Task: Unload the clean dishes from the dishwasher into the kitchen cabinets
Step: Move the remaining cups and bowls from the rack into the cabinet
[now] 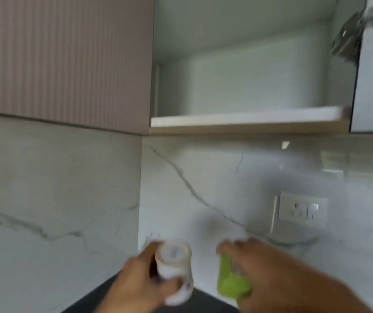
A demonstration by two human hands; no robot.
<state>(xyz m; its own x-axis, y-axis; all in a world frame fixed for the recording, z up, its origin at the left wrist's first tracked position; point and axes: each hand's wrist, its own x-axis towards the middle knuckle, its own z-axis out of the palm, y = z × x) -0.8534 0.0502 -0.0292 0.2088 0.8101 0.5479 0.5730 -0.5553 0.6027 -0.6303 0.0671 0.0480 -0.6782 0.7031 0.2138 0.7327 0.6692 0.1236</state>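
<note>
I see a white cup (pixel 175 265) in my left hand (pixel 136 288), lime green cup (pixel 231 283) in right hand (pixel 278 274). Backsplash (pixel 203 177) white, grey veins. Cabinet door (pixel 63 57) beige, ribbed stripes. Countertop (pixel 104 294) black.

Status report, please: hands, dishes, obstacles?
Left hand holds white mug. Right hand holds green plastic cup. Open cabinet's white shelf above, unobstructed.
</note>
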